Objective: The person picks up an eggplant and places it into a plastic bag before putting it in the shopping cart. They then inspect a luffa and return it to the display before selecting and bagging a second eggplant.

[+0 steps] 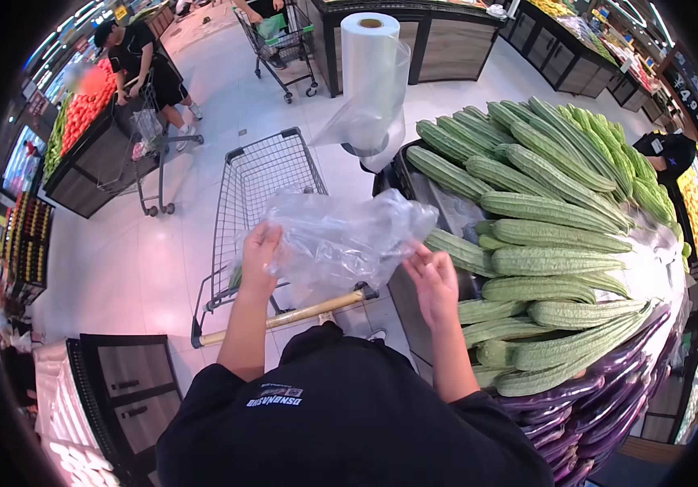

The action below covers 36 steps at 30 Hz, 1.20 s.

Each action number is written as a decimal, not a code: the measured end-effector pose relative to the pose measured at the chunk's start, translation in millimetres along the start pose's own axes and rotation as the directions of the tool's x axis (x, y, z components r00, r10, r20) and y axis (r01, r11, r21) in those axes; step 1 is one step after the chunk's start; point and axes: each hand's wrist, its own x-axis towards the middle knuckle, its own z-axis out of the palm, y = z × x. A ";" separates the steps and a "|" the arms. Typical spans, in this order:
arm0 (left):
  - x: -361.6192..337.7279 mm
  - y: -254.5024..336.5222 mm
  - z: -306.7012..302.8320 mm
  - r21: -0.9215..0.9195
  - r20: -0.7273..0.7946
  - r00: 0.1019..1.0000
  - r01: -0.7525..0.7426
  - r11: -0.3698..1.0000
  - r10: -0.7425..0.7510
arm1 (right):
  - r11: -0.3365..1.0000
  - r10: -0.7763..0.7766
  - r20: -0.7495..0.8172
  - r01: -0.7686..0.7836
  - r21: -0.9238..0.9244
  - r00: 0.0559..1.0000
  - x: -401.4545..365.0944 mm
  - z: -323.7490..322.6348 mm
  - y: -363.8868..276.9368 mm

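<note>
A clear plastic produce bag (341, 239) is stretched between my two hands, above the shopping cart's handle. My left hand (260, 247) grips the bag's left side. At the bag's right edge, my right hand (432, 274) pinches the film between thumb and fingers. Close to my right hand lies a heap of green ridged luffa gourds (560, 247), and long purple eggplants (572, 418) are piled below them. The wire shopping cart (272, 166) stands in front of me, partly hidden by the bag.
A roll of plastic bags (370, 73) stands upright on a holder at the display's corner. Across the aisle, a person (142, 69) leans on another cart (150, 154) beside a tomato stand (93, 97). A further cart (284, 40) is at the back. A dark cabinet (134, 381) is at lower left.
</note>
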 end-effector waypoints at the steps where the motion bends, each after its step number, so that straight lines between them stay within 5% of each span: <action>1: -5.7 4.1 5.1 -0.064 -0.053 0.997 0.046 0.997 -0.049 | 0.999 0.032 0.040 -0.032 -0.003 0.999 -2.0 12.9 -3.7; 2: -6.4 -3.7 -4.2 -0.062 -0.058 0.997 0.041 0.997 -0.045 | 0.998 0.064 0.080 -0.064 -0.008 0.995 -3.6 20.1 -5.0; 3: -4.8 -16.4 -23.7 -0.088 0.097 0.990 0.113 0.990 -0.105 | 0.981 0.185 0.080 -0.180 -0.069 0.979 -3.5 18.8 -3.1; 4: -6.3 -18.3 -29.3 -0.101 0.250 0.955 0.188 0.977 -0.158 | 0.990 0.135 0.131 -0.128 -0.062 0.982 -0.9 17.4 6.8; 6: -6.2 -17.2 -27.3 -0.067 0.220 0.956 0.212 0.975 -0.193 | 0.996 0.085 0.185 -0.077 -0.051 0.979 6.1 18.0 13.2; 8: -5.1 -12.5 -17.2 -0.033 0.198 0.952 0.243 0.969 -0.232 | 0.920 0.336 0.122 -0.299 -0.252 0.934 9.8 15.4 8.2; 10: -8.6 -3.5 -5.9 -0.077 0.054 0.982 0.185 0.980 -0.181 | 0.891 0.364 0.148 -0.297 -0.344 0.919 12.5 5.7 10.5; 12: 3.0 -6.8 -25.9 -0.069 0.092 0.985 0.153 0.986 -0.146 | 0.853 0.394 0.172 -0.290 -0.433 0.903 9.0 6.0 13.5; 14: 15.4 -14.1 -49.9 -0.061 0.130 0.985 0.121 0.991 -0.112 | 0.963 0.269 0.091 -0.266 -0.044 0.959 0.4 18.4 7.4; 19: 35.9 -19.8 -71.8 -0.231 0.012 0.999 0.042 0.972 -0.041 | 0.933 0.339 0.043 -0.342 0.109 0.940 0.0 19.7 -2.9; 20: 43.1 -22.5 -75.0 -0.230 0.014 0.999 0.044 0.972 -0.042 | 0.937 0.292 0.208 -0.323 0.136 0.934 2.2 12.6 -0.1; 21: 51.1 -26.4 -77.3 -0.186 0.023 0.999 0.026 0.982 -0.022 | 0.937 0.232 0.366 -0.308 0.166 0.901 4.1 17.8 -3.2; 23: 64.5 -35.4 -82.1 -0.139 0.041 0.999 0.014 0.990 -0.009 | 0.928 0.183 0.388 -0.290 0.236 0.903 2.7 32.1 -6.7; 25: 67.8 -40.2 -68.9 0.360 -0.239 0.944 -0.130 0.924 0.226 | 0.989 0.059 0.052 -0.066 0.134 0.997 1.8 59.0 -7.8; 26: 60.1 -40.0 -62.7 0.361 -0.234 0.946 -0.129 0.924 0.223 | 0.986 0.104 0.007 -0.104 0.132 0.995 3.8 56.1 3.8; 28: 18.5 -21.0 -29.8 0.807 -0.032 0.743 -0.376 0.456 0.669 | 0.977 0.068 0.030 -0.073 0.201 0.997 3.3 84.0 3.6; 31: -39.7 -24.3 23.5 0.641 0.528 0.702 -0.698 0.317 0.477 | 0.987 0.018 0.168 -0.045 0.157 0.986 0.6 83.2 18.9; 32: -52.3 -23.7 40.7 0.608 0.647 0.639 -0.762 0.223 0.416 | 0.998 0.000 0.155 0.010 -0.069 0.988 -0.4 88.8 24.1; 33: -52.7 -31.0 45.4 0.600 0.654 0.635 -0.766 0.230 0.411 | 0.954 -0.018 0.145 0.060 -0.293 0.989 -1.2 94.0 28.0; 36: -46.2 -46.7 54.4 0.572 0.564 0.705 -0.709 0.412 0.431 | 0.813 -0.089 0.115 0.139 -0.566 0.989 -9.2 99.5 20.9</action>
